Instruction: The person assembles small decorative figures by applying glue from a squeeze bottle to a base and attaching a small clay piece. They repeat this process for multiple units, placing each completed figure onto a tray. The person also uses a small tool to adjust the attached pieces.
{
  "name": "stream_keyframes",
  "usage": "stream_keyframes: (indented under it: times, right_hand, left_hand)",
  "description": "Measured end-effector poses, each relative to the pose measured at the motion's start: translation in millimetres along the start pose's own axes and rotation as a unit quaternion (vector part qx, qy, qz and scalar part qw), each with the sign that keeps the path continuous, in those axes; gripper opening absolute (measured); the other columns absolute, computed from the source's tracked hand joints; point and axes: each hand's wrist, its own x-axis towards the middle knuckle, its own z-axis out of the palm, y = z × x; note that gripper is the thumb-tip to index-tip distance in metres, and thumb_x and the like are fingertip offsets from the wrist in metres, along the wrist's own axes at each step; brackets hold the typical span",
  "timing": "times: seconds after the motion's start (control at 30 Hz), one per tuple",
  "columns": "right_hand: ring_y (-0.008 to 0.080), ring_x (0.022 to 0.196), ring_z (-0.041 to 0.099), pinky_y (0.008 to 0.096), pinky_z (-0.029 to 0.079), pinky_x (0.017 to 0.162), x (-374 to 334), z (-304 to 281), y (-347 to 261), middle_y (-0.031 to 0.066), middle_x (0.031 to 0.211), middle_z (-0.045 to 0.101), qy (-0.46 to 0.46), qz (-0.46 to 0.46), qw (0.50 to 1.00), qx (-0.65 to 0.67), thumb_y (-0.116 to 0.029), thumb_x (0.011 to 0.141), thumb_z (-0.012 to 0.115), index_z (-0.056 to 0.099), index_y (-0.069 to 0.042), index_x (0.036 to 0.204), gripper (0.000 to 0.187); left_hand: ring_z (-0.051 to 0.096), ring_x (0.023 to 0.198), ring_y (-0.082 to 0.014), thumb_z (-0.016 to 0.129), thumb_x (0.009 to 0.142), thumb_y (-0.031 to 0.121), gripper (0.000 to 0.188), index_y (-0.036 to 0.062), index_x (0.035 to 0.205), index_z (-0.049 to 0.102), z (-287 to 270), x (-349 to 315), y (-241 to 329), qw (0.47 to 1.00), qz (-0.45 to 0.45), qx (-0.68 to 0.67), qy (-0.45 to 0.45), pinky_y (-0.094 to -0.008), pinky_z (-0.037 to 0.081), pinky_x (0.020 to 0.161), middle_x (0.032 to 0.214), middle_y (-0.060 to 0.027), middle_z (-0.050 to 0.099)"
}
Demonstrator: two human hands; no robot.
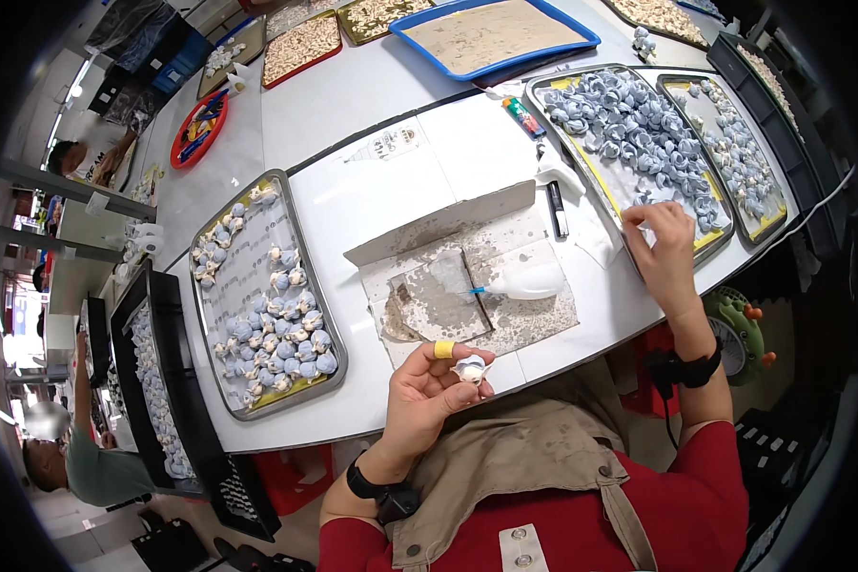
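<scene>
Between the thumb and fingers of my left hand (pixel 419 393) is a small white and blue-grey figurine piece (pixel 470 370), held above the table's near edge. A yellow band wraps one finger. My right hand (pixel 665 250) is over the near left edge of a tray (pixel 627 179) of loose blue-grey, petal-like pieces (pixel 634 124). Its thumb and fingertips are bent together; whether something small is between them is hidden. In front of me lies a stained, opened-out cardboard box (pixel 534 332), with a white squeeze bottle (pixel 529 281) with a blue tip lying on it.
On the left, a metal tray (pixel 262 262) holds several blue-and-white figurines (pixel 281 338). A black marker (pixel 557 210), a lighter (pixel 522 118) and white tissue (pixel 591 224) lie beside the right tray. Farther back are a blue tray (pixel 496 38) and a red basket (pixel 200 129). Other people work at left.
</scene>
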Motion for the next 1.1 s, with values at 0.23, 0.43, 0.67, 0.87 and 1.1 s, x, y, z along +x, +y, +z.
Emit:
stream_keyframes:
  times: [0.23,0.43,0.67,0.87,1.1]
  right_hand:
    - [0.0223,0.088,0.053,0.037,0.035,0.081,10.9,6.2,25.1,0.0016,0.089,0.061,-0.045,-0.039,0.994,-0.095,-0.008,0.073,0.069,0.065,-0.011,0.097,0.025]
    - [0.0208,0.077,0.058,0.0321,0.044,0.07,6.6,-8.2,-10.5,0.0048,0.088,0.059,-0.008,0.009,0.989,0.148,-0.002,0.067,0.074,0.062,-0.006,0.089,0.025]
    - [0.0208,0.075,0.06,0.0303,0.05,0.066,-29.3,-18.3,-106.9,0.0069,0.082,0.059,-0.131,-0.099,0.89,0.426,-0.005,0.063,0.08,0.061,-0.003,0.085,0.029]
    - [0.0224,0.077,0.061,0.0296,0.05,0.066,-35.7,-3.7,-126.5,0.0076,0.085,0.061,-0.123,-0.105,0.898,0.409,-0.003,0.065,0.078,0.061,-0.005,0.091,0.031]
    - [0.0219,0.064,0.063,0.028,0.05,0.056,-48.7,1.8,-134.0,0.0088,0.074,0.064,-0.057,-0.098,0.914,0.39,-0.001,0.067,0.076,0.064,-0.003,0.084,0.02]
  left_hand:
    - [0.065,0.086,-0.0198,0.063,0.085,0.003,0.039,-0.0001,0.121,0.049,18.5,10.9,-6.9,0.997,-0.066,0.011,0.039,-0.0252,0.054,0.072,0.113,-0.0205,0.059]
    - [0.063,0.092,-0.0181,0.062,0.087,0.005,0.041,-0.0023,0.125,0.047,25.1,18.0,-14.1,0.994,-0.07,0.044,0.065,-0.0242,0.053,0.076,0.117,-0.0182,0.058]
    - [0.061,0.098,-0.0145,0.061,0.09,0.011,0.047,-0.0029,0.131,0.043,26.8,16.5,-21.9,0.998,-0.049,0.011,0.04,-0.0236,0.051,0.081,0.119,-0.0117,0.057]
    - [0.059,0.101,-0.0124,0.061,0.09,0.01,0.049,-0.004,0.132,0.041,25.6,10.2,-22.9,0.999,-0.019,-0.005,0.042,-0.0251,0.05,0.088,0.118,-0.0122,0.057]
    - [0.058,0.102,-0.0126,0.059,0.09,0.004,0.044,-0.0051,0.13,0.044,25.1,4.4,-16.4,0.996,0.027,0.055,0.063,-0.0243,0.048,0.09,0.118,-0.0112,0.056]
